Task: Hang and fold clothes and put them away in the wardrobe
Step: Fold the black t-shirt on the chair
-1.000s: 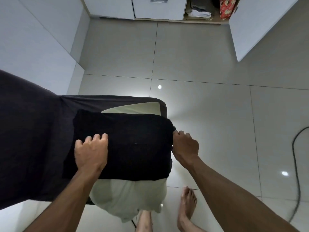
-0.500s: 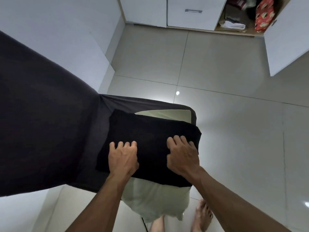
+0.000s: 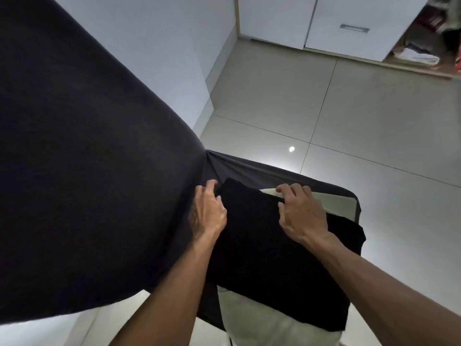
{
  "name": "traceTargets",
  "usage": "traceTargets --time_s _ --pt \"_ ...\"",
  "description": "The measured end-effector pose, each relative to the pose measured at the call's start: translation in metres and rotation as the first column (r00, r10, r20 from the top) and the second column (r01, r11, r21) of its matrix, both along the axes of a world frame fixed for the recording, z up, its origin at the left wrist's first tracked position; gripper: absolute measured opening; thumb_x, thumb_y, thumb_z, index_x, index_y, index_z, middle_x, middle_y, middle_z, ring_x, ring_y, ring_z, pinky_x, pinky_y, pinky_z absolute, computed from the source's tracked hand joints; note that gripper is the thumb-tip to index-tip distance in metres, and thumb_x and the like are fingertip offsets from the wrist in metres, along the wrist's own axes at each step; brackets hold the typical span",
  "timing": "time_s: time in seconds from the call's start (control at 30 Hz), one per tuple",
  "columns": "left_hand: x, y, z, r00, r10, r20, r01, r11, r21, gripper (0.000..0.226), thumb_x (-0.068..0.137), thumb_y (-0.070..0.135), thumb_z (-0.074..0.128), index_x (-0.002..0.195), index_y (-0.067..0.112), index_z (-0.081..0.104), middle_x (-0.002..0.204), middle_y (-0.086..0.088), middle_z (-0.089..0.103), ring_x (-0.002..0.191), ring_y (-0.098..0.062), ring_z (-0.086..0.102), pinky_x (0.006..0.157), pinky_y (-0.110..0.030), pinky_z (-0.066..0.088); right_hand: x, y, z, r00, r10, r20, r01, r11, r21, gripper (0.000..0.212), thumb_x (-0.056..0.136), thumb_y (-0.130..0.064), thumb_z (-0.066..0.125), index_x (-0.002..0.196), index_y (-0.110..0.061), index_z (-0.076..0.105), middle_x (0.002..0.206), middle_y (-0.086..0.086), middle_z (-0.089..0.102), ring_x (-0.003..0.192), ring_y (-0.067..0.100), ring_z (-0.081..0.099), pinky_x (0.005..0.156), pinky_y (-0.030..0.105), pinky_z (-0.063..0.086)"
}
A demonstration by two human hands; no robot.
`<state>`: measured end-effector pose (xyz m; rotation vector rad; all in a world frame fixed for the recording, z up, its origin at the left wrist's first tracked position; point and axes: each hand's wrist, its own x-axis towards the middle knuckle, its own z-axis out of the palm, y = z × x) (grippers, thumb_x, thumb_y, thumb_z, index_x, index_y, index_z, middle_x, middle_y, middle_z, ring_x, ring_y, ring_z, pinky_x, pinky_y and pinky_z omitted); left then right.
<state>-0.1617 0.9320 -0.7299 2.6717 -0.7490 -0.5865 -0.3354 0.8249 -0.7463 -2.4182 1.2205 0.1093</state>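
Note:
A folded black garment (image 3: pixel 274 250) lies on a pale green garment (image 3: pixel 264 320) at the corner of a bed under a dark sheet (image 3: pixel 87 171). My left hand (image 3: pixel 207 211) lies at the black garment's left edge, fingers curled by its far left corner and thumb against the edge. On the far edge sits my right hand (image 3: pixel 299 213), its fingers curled over that edge. The open wardrobe (image 3: pixel 399 56) stands at the far right, with folded clothes (image 3: pixel 416 54) on its lowest shelf.
White wardrobe doors and a drawer front (image 3: pixel 354 28) close the far wall. A glossy tiled floor (image 3: pixel 324 108) stretches between the bed corner and the wardrobe. A white wall (image 3: pixel 174 46) runs along the left behind the bed.
Both hands have slid forward from the top of the black garment: the left to its left edge, the right to its far edge. The view has moved closer and swung left.

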Motion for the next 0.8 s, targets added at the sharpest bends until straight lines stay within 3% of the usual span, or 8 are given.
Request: traceTargets --time_s 0.13,0.27,0.4,0.5,0.6,0.67,0.73,0.8 --pt "0.031 -0.027 -0.018 0.979 -0.184 -0.082 0.182 0.983 -0.039 0.046 0.094 0.016 0.061 0.135 0.035 0.054 0.117 0.005 0.047 0.096 -0.02 0.059 0.078 -0.037 0.054 0.01 -0.013 -0.01 1.0 -0.013 0.018 0.011 0.994 0.107 0.027 0.097 -0.032 0.057 0.123 -0.026 0.053 0.111 -0.005 0.056 0.109 0.019 0.047 0.09 0.041 0.048" --pt "0.046 -0.036 -0.033 0.942 -0.332 -0.053 0.329 0.943 -0.05 0.026 0.094 0.015 0.062 0.112 0.031 0.071 0.108 0.006 0.052 0.092 -0.015 0.058 0.072 -0.033 0.05 0.009 -0.017 -0.017 0.999 -0.025 0.029 0.02 0.988 0.155 0.007 0.097 -0.032 0.059 0.103 -0.028 0.057 0.096 -0.011 0.054 0.101 0.017 0.047 0.087 0.039 0.046" --pt "0.058 -0.036 -0.045 0.976 -0.214 -0.043 0.208 0.973 -0.104 0.021 0.096 0.01 0.058 0.103 0.022 0.074 0.099 0.007 0.057 0.088 -0.019 0.06 0.076 -0.033 0.051 0.01 -0.027 -0.019 0.99 -0.118 0.077 0.095 0.961 0.258 0.003 0.096 -0.028 0.063 0.097 -0.025 0.062 0.091 -0.009 0.058 0.098 0.017 0.051 0.085 0.04 0.048" --pt "0.058 -0.037 -0.05 0.985 -0.161 -0.069 0.151 0.981 -0.124 0.017 0.093 0.009 0.062 0.104 0.017 0.072 0.103 0.003 0.062 0.091 -0.019 0.062 0.079 -0.032 0.052 0.011 -0.028 -0.02 0.987 -0.129 0.093 0.103 0.964 0.244 0.008 0.093 -0.028 0.065 0.1 -0.025 0.061 0.096 -0.007 0.059 0.098 0.017 0.052 0.085 0.039 0.049" --pt "0.057 -0.038 -0.043 0.992 -0.089 -0.087 0.071 0.979 -0.19 0.013 0.09 0.011 0.066 0.103 0.014 0.066 0.096 0.0 0.059 0.083 -0.015 0.057 0.075 -0.024 0.045 0.004 -0.016 -0.016 0.991 -0.032 0.13 0.025 0.998 0.055 0.023 0.09 -0.029 0.068 0.109 -0.021 0.059 0.103 -0.003 0.056 0.097 0.018 0.05 0.083 0.037 0.048" --pt "0.052 -0.029 -0.034 0.996 -0.088 -0.034 0.079 0.972 -0.223 0.007 0.091 0.018 0.066 0.091 0.017 0.059 0.089 0.002 0.057 0.074 -0.014 0.054 0.071 -0.029 0.047 -0.005 0.004 -0.01 0.984 0.088 0.156 -0.082 0.995 -0.049 0.025 0.086 -0.03 0.071 0.107 -0.021 0.06 0.101 -0.002 0.056 0.095 0.018 0.052 0.082 0.036 0.048" --pt "0.041 -0.011 -0.026 0.995 -0.101 0.014 0.102 0.97 -0.221 0.02 0.091 0.029 0.067 0.08 0.019 0.053 0.083 0.003 0.056 0.07 -0.015 0.054 0.066 -0.032 0.047 -0.017 0.03 -0.006 0.965 0.222 0.139 -0.215 0.975 -0.062 0.026 0.085 -0.037 0.067 0.107 -0.023 0.062 0.101 -0.005 0.057 0.094 0.017 0.054 0.08 0.035 0.049" --pt "0.026 0.01 -0.021 0.994 -0.111 -0.007 0.11 0.987 -0.116 0.032 0.09 0.046 0.065 0.073 0.022 0.051 0.082 0.004 0.056 0.071 -0.015 0.054 0.063 -0.031 0.045 -0.026 0.055 -0.005 0.937 0.342 0.065 -0.342 0.94 -0.018 0.036 0.085 -0.048 0.057 0.113 -0.026 0.062 0.107 -0.007 0.058 0.097 0.016 0.055 0.081 0.034 0.048"
